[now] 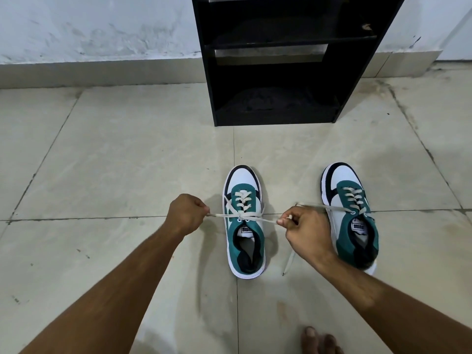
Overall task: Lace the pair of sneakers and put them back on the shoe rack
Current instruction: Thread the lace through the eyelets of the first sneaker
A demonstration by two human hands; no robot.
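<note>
From the head view, I see two teal, white and navy lace-up sneakers standing side by side on the pale tiled floor (102, 149) in the lower middle of the frame, toes toward the black wooden shoe rack (286, 72) at the top centre. My left hand (185, 214) is closed in a fist, pinching one end of the cream flat lace (251, 217) of the left-hand sneaker (245, 223); my right hand (304, 231) is likewise closed, thumb and forefinger nipping the other end. Both ends are drawn out taut sideways, crossing just above the tongue, so I judge I am cinching the first knot on this shoe.

The right-hand sneaker (351, 213) sits just beside my right hand, laced through its eyelets, with one loose end trailing across the floor; whether it is tied I cannot tell.

Next I would form the bow, keeping tension so the crossing does not slacken, then lift both shoes onto a shelf of the rack, which stands near and ahead.
</note>
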